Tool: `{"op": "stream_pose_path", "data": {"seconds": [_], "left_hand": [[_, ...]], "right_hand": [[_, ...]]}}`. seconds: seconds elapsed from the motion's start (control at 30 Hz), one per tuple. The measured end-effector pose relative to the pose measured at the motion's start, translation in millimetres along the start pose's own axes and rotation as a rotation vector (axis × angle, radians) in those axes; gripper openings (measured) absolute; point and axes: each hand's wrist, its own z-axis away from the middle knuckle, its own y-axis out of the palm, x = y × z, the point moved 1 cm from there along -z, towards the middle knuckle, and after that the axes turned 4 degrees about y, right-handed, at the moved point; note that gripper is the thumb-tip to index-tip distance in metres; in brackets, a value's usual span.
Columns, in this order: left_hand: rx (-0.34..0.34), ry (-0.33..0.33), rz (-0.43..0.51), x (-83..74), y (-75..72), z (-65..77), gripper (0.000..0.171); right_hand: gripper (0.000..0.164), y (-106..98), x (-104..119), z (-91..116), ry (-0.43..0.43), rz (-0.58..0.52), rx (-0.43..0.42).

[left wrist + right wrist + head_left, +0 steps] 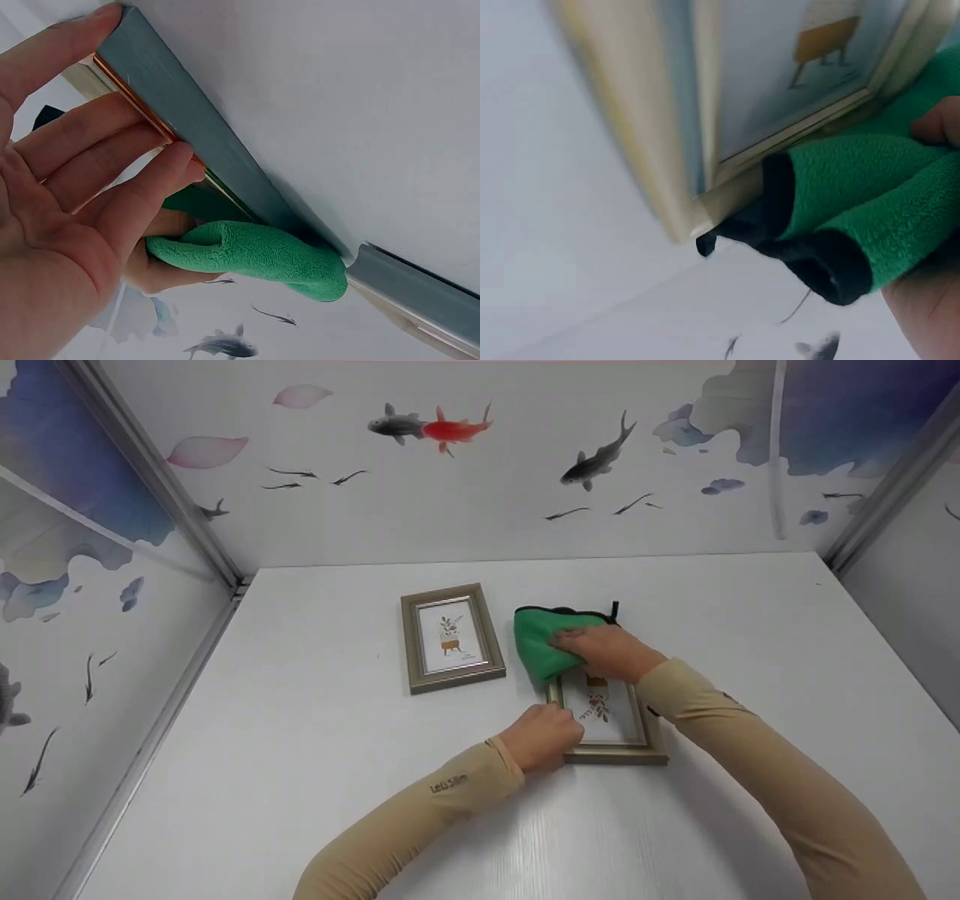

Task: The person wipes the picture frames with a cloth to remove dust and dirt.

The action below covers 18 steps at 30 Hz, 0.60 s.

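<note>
A gold-toned picture frame point(619, 754) with a potted-plant print lies on the white table, its print upside down from here. My left hand point(541, 736) grips its left side near the lower corner; in the left wrist view, fingertips point(180, 154) touch the frame's inner edge. Over the frame's far end, my right hand point(611, 651) holds a green cloth point(541, 639) with black edging, bunched under the fingers. The right wrist view shows folds of the cloth point(870, 180) against the frame's end. Cloth and hand cover the far part of the frame.
A second, similar picture frame point(454, 684) lies to the left, its plant print upright. White panels painted with fish and petals point(465, 510) enclose the table point(300, 735) at the back and sides, with metal posts point(191, 517) at the corners.
</note>
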Motion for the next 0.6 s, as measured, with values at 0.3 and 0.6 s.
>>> {"op": "stream_pose_path", "data": {"seconds": [0.3,0.6], "left_hand": [[0.024,0.002,-0.008,-1.0,-2.3,1.3,0.011],[-0.014,0.011,-0.03,-0.9,0.1,1.8,0.008]], "right_hand": [[0.044,3.6,-4.3,25.7,-0.022,0.346,-0.037],[0.037,6.7,-13.9,53.0,0.074,0.565,-0.085]]}}
